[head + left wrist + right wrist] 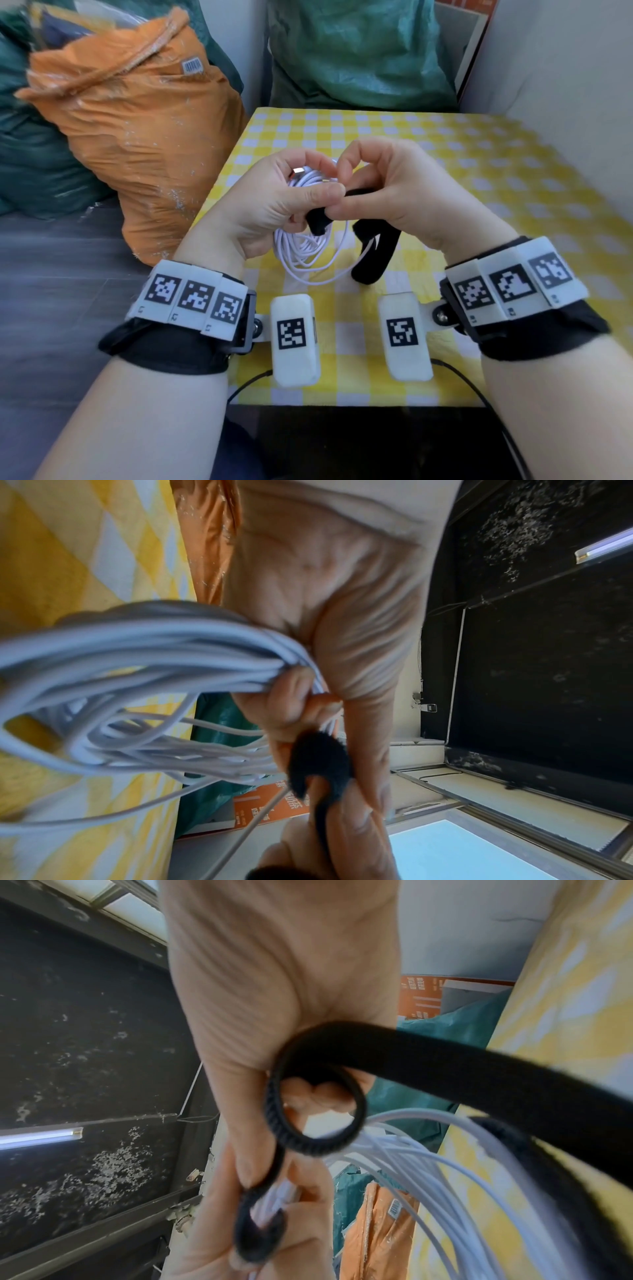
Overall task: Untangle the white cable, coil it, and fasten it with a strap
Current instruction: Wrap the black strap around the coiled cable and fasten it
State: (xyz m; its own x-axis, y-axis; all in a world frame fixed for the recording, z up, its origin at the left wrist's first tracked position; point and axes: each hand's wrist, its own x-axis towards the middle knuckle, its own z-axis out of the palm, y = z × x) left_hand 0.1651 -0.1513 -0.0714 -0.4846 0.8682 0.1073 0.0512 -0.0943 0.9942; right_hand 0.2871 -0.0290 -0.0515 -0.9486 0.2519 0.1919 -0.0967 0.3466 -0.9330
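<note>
The white cable (308, 253) hangs as a coil of several loops above the yellow checked table. My left hand (274, 195) grips the top of the coil, its loops fanning out in the left wrist view as the white cable (137, 669). A black strap (373, 253) wraps the gathered strands (274, 1202) at the top and its long tail droops below my right hand (383, 192). My right hand pinches the black strap (315, 1104) beside the left thumb, where it curls into a small ring. The black strap (318, 761) sits between both hands' fingertips.
The table (479, 164) carries a yellow and white checked cloth. An orange sack (137, 130) leans at the table's left edge, and a green sack (359, 51) stands behind it. A pale wall (565, 85) borders the right side.
</note>
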